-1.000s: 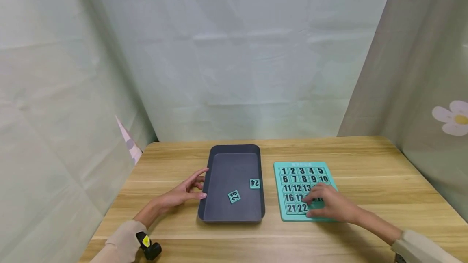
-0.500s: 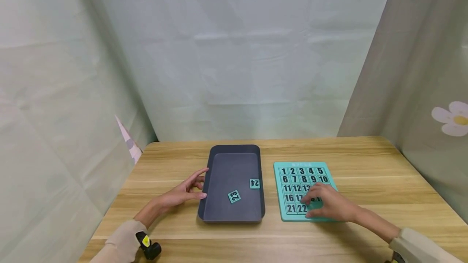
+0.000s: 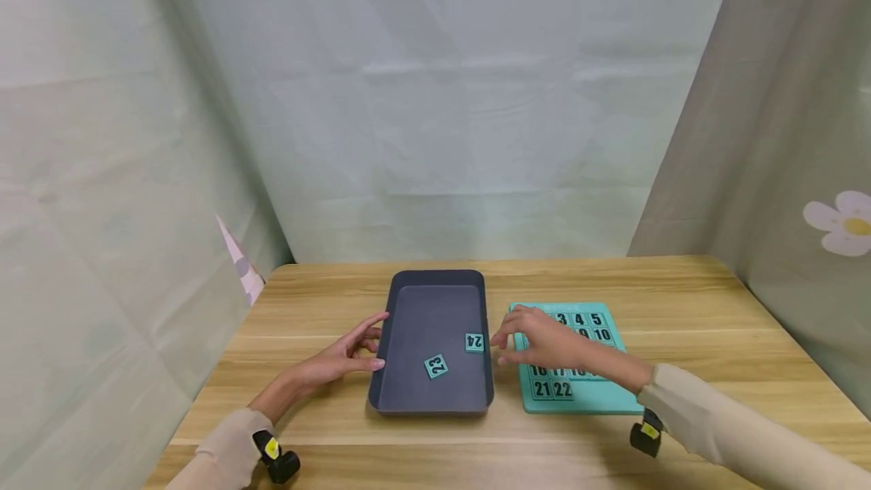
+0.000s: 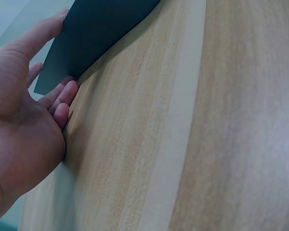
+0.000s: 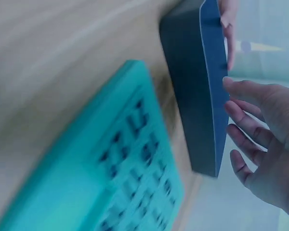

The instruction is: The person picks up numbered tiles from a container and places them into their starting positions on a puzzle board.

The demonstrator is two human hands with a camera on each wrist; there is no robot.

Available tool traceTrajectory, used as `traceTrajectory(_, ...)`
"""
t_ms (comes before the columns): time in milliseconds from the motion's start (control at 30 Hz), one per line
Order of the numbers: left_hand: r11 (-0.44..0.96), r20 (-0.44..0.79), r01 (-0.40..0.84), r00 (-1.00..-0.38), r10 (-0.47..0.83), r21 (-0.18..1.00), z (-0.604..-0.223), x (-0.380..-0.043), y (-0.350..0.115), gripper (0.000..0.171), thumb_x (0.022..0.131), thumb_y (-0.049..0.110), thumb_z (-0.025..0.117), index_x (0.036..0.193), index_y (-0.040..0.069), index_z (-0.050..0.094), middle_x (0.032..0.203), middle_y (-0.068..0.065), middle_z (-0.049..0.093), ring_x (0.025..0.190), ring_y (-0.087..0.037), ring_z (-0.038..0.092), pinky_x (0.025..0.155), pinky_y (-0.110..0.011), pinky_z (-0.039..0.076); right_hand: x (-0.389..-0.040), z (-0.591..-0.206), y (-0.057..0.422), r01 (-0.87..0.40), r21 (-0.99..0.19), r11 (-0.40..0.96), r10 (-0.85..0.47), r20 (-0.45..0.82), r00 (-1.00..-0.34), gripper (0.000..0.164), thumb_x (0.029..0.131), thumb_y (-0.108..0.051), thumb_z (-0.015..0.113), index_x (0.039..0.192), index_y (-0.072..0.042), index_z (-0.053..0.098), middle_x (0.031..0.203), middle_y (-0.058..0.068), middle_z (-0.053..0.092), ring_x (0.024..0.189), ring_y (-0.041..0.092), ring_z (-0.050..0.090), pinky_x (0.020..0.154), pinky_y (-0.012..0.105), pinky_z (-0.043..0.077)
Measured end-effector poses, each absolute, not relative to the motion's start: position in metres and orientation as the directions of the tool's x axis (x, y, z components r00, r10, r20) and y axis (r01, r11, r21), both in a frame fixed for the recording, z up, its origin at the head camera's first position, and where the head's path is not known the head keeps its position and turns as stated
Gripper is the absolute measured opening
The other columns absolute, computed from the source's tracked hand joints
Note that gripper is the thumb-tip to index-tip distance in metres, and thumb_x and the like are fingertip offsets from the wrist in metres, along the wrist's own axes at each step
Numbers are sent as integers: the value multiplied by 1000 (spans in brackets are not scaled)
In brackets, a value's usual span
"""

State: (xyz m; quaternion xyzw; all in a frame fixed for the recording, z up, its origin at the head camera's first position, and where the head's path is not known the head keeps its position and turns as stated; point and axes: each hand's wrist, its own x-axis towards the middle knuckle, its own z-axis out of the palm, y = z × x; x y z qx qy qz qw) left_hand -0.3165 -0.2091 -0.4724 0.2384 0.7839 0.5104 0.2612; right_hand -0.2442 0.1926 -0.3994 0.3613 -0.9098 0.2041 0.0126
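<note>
The dark grey tray (image 3: 435,308) lies on the table with two turquoise number tiles inside. Tile 23 (image 3: 436,366) is turned askew near its middle, and tile 24 (image 3: 474,342) is upside down by the right wall. My left hand (image 3: 333,361) touches the tray's left rim with extended fingertips and thumb. Over the left part of a turquoise number board (image 3: 605,401) is my right hand (image 3: 544,339), nothing between its fingers, fingertips close to the tray's right wall. Tiles fill the board's upper rows; 21 and 22 show in its bottom row. My right hand and forearm hide several tiles.
The wooden table (image 3: 687,324) bears the tray and board side by side with a narrow gap between. A pale curtain (image 3: 463,134) stands behind the table, with more curtain on both sides. Each wrist wears a small black camera (image 3: 645,438).
My right hand has left the lower right of the board and moved left and away from me, to the tray's right edge. My left hand, the tray and its tiles stay put.
</note>
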Motion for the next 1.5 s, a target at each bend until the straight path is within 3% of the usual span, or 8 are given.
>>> traceTrajectory(267, 356, -170, 95, -746, 644, 930, -473, -316, -205, 83, 98, 26, 69, 164, 30, 19, 155, -18, 32, 127, -29, 39, 103, -40, 34, -289, -400, 140, -783, -358, 508, -826, 54, -561, 31, 90, -17, 79, 120, -9, 75, 106, 3, 75, 106, 21, 60, 98, 35, 46)
traceTrajectory(467, 348, -174, 83, -744, 645, 934, -473, -316, -200, 80, 99, 23, 68, 163, 29, 20, 154, -17, 33, 127, -28, 39, 102, -39, 34, -312, -410, 118, -789, -368, 492, -862, -81, -500, 45, 88, -2, 76, 130, -14, 70, 119, 2, 72, 114, 19, 56, 100, 34, 39)
traceTrajectory(600, 347, -176, 80, -744, 645, 934, -472, -316, -198, 80, 99, 23, 68, 163, 29, 19, 153, -17, 34, 125, -26, 40, 100, -38, 35, -316, -415, 108, -773, -358, 524, -851, -183, -492, 55, 87, 4, 74, 135, -22, 68, 125, -1, 66, 115, 14, 49, 96, 31, 35)
traceTrajectory(767, 348, -176, 81, -742, 647, 934, -472, -314, -198, 81, 99, 24, 68, 163, 29, 20, 153, -17, 34, 124, -25, 40, 98, -38, 34, -314, -416, 98, -771, -334, 542, -840, -240, -487, 54, 88, 4, 72, 131, -28, 71, 128, -4, 64, 109, 9, 43, 94, 29, 33)
traceTrajectory(1167, 341, -179, 70, -744, 644, 937, -473, -313, -201, 79, 100, 23, 67, 163, 31, 20, 154, -17, 33, 126, -28, 39, 101, -39, 34, -314, -416, 98, -768, -299, 566, -824, -169, -541, 31, 89, -10, 78, 118, -21, 77, 112, -2, 68, 102, 11, 48, 89, 26, 36)
traceTrajectory(1333, 339, -174, 75, -742, 647, 938, -473, -314, -200, 79, 100, 22, 67, 163, 30, 20, 154, -17, 33, 126, -27, 39, 101, -38, 34, -313, -417, 99, -738, -336, 585, -809, -181, -559, 39, 88, -10, 80, 124, -24, 74, 113, -4, 66, 107, 10, 47, 94, 29, 36)
traceTrajectory(1500, 333, -168, 82, -738, 654, 939, -472, -314, -200, 80, 100, 22, 67, 163, 28, 20, 153, -18, 33, 124, -26, 40, 100, -38, 35, -312, -419, 96, -751, -337, 568, -822, -199, -533, 44, 88, -7, 78, 128, -26, 72, 115, -5, 66, 108, 8, 46, 95, 26, 35)
